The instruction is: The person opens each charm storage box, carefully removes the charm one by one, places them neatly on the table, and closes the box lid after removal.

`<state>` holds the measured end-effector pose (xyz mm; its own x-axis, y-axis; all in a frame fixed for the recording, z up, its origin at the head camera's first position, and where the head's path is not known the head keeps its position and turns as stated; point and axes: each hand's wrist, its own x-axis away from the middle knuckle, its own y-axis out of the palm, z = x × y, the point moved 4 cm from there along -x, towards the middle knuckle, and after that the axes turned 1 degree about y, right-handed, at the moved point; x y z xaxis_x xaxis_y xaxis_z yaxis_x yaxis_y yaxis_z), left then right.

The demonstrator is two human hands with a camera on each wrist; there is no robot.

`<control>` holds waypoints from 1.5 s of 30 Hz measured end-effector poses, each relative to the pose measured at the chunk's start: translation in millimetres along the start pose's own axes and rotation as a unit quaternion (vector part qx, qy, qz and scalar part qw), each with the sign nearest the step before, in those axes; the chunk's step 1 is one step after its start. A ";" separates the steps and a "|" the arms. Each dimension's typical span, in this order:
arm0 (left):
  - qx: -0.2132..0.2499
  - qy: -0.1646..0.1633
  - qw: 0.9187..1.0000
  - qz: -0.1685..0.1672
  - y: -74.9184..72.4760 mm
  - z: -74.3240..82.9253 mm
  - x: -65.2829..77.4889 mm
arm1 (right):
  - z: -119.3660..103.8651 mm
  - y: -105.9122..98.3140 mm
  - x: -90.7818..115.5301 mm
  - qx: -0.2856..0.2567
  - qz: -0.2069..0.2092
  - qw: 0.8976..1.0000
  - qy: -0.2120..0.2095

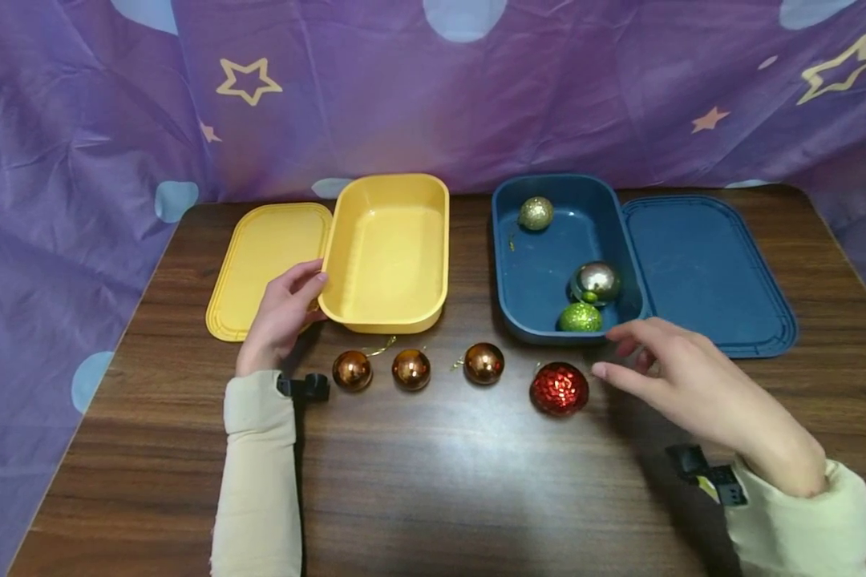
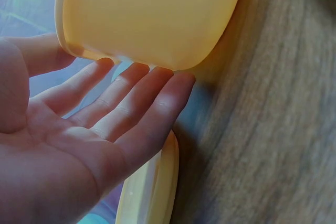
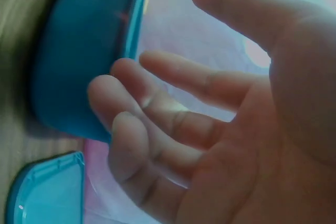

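My left hand [image 1: 283,312] touches the near left corner of a yellow plastic box [image 1: 384,324]. In the left wrist view its fingers [image 2: 152,103] lie nearly straight against the box's outer wall, thumb at the rim. My right hand [image 1: 681,385] holds nothing, fingers loosely bent, near the front right corner of a blue box [image 1: 501,280]. Just left of its thumb lies a red textured bauble [image 1: 560,389]. In the blue box are a gold glitter bauble [image 1: 536,214], a shiny silver bauble [image 1: 596,283] and a green glitter bauble [image 1: 580,317].
Three shiny brown baubles [image 1: 352,370] lie in a row before the boxes. A yellow lid [image 1: 260,264] lies left of the yellow box, a blue lid [image 1: 710,272] right of the blue one. Behind the wooden table [image 1: 433,489] hangs a purple cloth [image 1: 375,96].
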<state>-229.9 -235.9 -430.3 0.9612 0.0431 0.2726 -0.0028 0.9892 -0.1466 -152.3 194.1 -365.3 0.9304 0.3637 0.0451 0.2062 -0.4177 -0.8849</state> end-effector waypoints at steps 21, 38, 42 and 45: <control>0.001 -0.006 1.000 -0.001 -0.9 0.1 -0.5 | 4.3 -9.7 -42.5 -0.005 0.120 0.992 -0.025; 0.007 0.001 1.000 -0.004 -0.3 -2.3 -0.1 | 23.2 11.9 -62.2 0.001 0.087 0.995 -0.052; 0.004 0.002 1.000 -0.002 -0.1 -1.4 -0.9 | 23.8 12.3 -63.5 -0.002 0.093 0.994 -0.052; 0.003 0.001 1.000 -0.002 -0.2 -1.0 -1.3 | 24.3 11.9 -63.9 -0.001 0.105 0.993 -0.055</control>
<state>-230.8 -236.3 -431.6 0.9617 0.0392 0.2713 -0.0010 0.9902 -0.1397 -216.6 186.2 -390.0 0.9142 0.3574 -0.1911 0.0125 -0.4961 -0.8682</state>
